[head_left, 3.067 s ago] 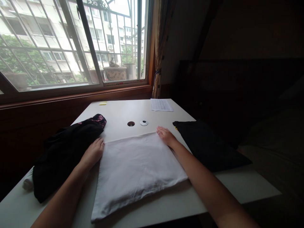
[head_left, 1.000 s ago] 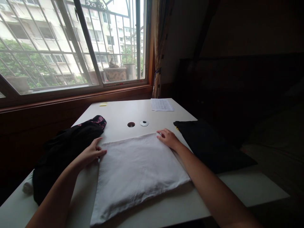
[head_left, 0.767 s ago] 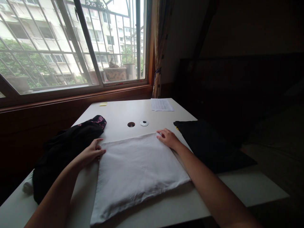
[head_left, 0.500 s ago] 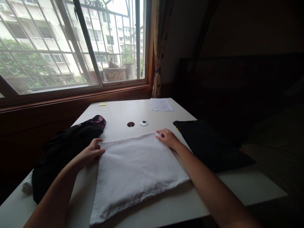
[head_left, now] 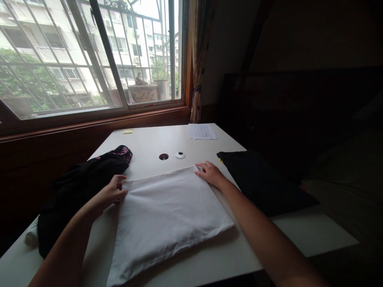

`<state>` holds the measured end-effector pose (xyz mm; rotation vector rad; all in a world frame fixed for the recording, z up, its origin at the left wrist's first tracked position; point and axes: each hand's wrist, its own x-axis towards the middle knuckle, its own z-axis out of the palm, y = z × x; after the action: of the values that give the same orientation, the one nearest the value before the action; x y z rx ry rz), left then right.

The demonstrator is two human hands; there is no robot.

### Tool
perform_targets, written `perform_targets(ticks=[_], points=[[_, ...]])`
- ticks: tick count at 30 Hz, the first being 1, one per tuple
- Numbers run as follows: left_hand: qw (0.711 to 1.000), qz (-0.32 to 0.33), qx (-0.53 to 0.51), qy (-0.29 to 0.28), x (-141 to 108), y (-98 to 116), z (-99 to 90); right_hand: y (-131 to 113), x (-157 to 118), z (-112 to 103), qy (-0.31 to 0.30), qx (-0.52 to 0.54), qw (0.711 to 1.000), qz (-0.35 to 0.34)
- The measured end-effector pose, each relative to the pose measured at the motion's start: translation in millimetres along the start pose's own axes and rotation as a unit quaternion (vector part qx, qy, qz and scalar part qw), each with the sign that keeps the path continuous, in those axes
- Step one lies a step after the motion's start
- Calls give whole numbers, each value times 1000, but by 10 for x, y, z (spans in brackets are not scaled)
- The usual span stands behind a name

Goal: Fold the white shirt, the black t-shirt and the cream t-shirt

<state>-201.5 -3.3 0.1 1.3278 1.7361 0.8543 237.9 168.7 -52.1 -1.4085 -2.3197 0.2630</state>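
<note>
A white folded cloth (head_left: 172, 219) lies flat on the table in front of me, lightly creased, its near edge thick and rumpled. What kind of garment or linen it is, I cannot tell. My left hand (head_left: 113, 191) pinches its far left corner, with the thumb on the cloth and the fingers curled at the edge. At the far right corner my right hand (head_left: 210, 174) has its fingertips and thumb closed on the fabric. The cloth is stretched between both hands along its far edge.
A dark garment with pink lettering (head_left: 86, 179) lies heaped left; a folded black cloth (head_left: 263, 183) lies right. Papers (head_left: 202, 131) and a yellow note (head_left: 128, 131) sit at the back of the white table (head_left: 146, 139). A cable hole (head_left: 163, 157) and its round cover (head_left: 180, 155) are mid-table.
My left hand has moved slightly left, drawing the cloth's left corner with it. My right hand stays at its corner. The whole view has shifted a little.
</note>
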Motion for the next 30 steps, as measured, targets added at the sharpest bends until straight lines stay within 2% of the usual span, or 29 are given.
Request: perform_targets(ticks=[4, 7, 9, 11, 13, 14, 16, 18, 21, 23, 26, 28, 30], points=[[999, 17, 45, -1, 17, -71, -13, -15, -10, -16, -1, -7, 1000, -1], [988, 46, 140, 36, 63, -158, -74, -32, -20, -24, 6, -9, 1000, 1], [968, 78, 223, 89, 86, -192, -109, -42, -25, -20, 13, -11, 1000, 2], [935, 109, 298, 162, 90, -174, -100, -49, -28, -10, 19, -13, 1000, 3], [896, 158, 351, 222, 73, -100, -17, -57, -32, -2, 25, -14, 1000, 3], [880, 192, 366, 235, 60, -51, 56, -64, -35, -2, 28, -16, 999, 1], [858, 276, 379, 211, 31, 44, 257, -91, -45, -16, 38, -20, 999, -16], [845, 338, 392, 134, 2, 100, 502, -145, -59, -50, 47, -17, 997, -54], [834, 347, 428, 13, -29, 83, 832, -283, -87, -117, 36, 14, 989, -143], [837, 320, 442, -26, -36, 33, 956, -393, -106, -141, 2, 34, 980, -197], [848, 275, 452, -22, -21, -34, 968, -522, -129, -121, -77, 36, 971, -225], [853, 247, 460, -4, 1, -58, 905, -557, -133, -85, -121, 27, 969, -215], [857, 219, 467, 11, 25, -74, 832, -552, -127, -49, -138, 22, 971, -196]])
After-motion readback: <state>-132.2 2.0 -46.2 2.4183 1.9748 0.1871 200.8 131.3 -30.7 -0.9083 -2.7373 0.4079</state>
